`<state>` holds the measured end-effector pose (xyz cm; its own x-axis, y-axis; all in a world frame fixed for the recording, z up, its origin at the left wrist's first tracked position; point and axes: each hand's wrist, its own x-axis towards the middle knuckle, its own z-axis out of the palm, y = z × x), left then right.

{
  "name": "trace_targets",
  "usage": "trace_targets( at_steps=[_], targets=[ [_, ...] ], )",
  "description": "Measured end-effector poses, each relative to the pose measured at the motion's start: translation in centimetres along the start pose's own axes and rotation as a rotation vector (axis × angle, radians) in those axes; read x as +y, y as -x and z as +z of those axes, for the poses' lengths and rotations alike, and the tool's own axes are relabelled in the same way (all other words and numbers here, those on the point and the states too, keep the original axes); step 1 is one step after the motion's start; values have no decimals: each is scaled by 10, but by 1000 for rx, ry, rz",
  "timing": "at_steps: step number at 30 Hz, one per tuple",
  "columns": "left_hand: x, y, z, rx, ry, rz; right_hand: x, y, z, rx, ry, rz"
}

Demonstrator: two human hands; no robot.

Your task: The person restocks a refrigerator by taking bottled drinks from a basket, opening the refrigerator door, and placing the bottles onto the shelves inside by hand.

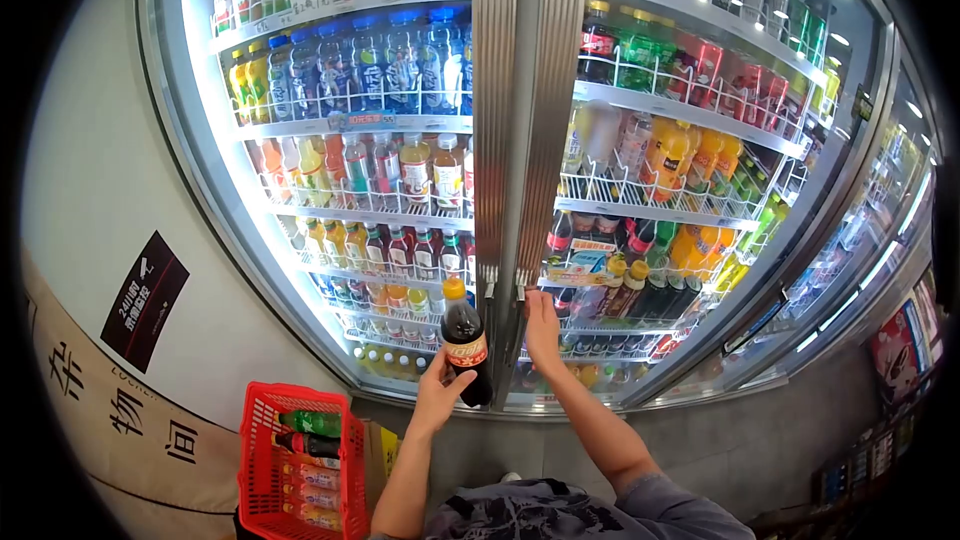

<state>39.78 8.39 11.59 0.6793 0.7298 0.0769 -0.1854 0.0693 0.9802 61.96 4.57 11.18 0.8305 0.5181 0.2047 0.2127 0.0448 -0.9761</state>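
My left hand (pixel 434 396) is wrapped round the lower part of a cola bottle (pixel 463 328) with a yellow cap, dark liquid and a red and gold label. The bottle stands nearly upright in front of the left glass door. At the inner edge of the right door, my right hand (pixel 543 328) has its fingers curled at the door handle (pixel 521 294). Part of that grip is hidden behind the hand. Both doors look closed, with their metal frames (pixel 497 90) side by side.
Behind the glass, wire-fronted shelves carry blue-capped bottles (pixel 365 60), orange drink bottles (pixel 672 158) and red cans (pixel 697 70). A red basket (pixel 257 440) at lower left holds several bottles, including a green one (pixel 312 424). More coolers continue along the right.
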Motion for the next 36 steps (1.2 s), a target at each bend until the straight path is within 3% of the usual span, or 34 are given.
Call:
trace_targets(
  at_steps=[2,4,6,12,18,20,23,36],
  targets=[
    [2,1,9,-1,24,31,-4,-10,1,80,7,15],
    [-3,3,13,7,11,16,-4,-20,-8,-141,197,90],
    [-4,6,15,-7,20,-59,-9,-15,-5,-72,96,72],
    [-2,14,3,-58,2,-32,-3,-15,-3,-4,343,78],
    [3,21,-17,-122,41,-56,-7,-5,13,-37,118,164],
    [9,28,-22,-146,39,-62,-4,1,23,-55,-296,267],
    [7,39,-30,-180,51,-68,6,-1,32,-33,-399,303],
    [18,84,-60,-128,16,-7,6,15,40,107,-303,260]
  ],
)
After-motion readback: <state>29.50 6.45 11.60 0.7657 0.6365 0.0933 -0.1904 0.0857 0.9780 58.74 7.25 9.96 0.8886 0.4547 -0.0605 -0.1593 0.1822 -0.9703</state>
